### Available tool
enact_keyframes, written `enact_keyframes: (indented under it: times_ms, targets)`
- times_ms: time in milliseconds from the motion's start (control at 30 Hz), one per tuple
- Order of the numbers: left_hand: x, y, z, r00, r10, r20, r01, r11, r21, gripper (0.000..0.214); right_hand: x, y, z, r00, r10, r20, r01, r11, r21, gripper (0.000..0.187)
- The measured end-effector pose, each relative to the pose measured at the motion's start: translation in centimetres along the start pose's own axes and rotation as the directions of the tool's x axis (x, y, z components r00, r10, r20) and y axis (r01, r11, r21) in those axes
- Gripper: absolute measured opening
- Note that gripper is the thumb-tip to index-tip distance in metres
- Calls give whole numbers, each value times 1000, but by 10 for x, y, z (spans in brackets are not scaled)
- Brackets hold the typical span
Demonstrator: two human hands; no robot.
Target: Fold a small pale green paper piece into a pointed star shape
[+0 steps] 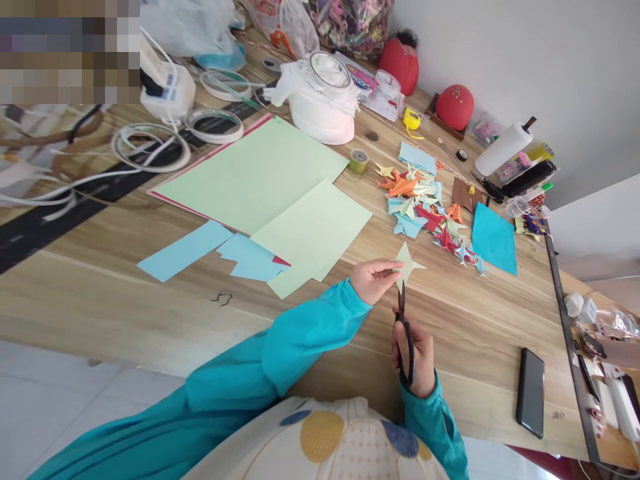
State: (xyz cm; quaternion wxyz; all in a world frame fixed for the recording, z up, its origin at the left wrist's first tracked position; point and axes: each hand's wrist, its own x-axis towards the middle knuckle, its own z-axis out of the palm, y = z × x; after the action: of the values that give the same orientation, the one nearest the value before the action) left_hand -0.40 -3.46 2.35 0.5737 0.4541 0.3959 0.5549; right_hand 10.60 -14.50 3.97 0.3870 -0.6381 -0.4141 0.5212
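Between the thumb and fingers of my left hand (375, 280) is a pale green paper star (409, 264) with pointed arms. My right hand (419, 350) grips black-handled scissors (410, 360), their blades pointing up at the star's lower point. Whether the blades touch the paper is too small to tell. Beyond the star lies a pile of folded paper stars (407, 207) in orange, blue, red and pale green. To the left of my left hand are pale green paper sheets (320, 233), a cut blue paper piece (255, 259) and a blue paper strip (185, 250).
A phone (531, 392) lies at the right front of the wooden table. A turquoise cloth-like square (494, 239) sits beside the pile. Farther back are a tape roll (358, 160), a yellow tape measure (412, 120) and white bundled material (320, 100). Cables and ribbon rolls (150, 147) occupy the left.
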Motion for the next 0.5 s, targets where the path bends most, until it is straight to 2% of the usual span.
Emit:
enact_keyframes:
  times_ms: [500]
  targets:
    - [0,2,1,1000,-25,-9,25,999,-21,26,1,-1,-1,1000,-20,-10,19,999,-31,55]
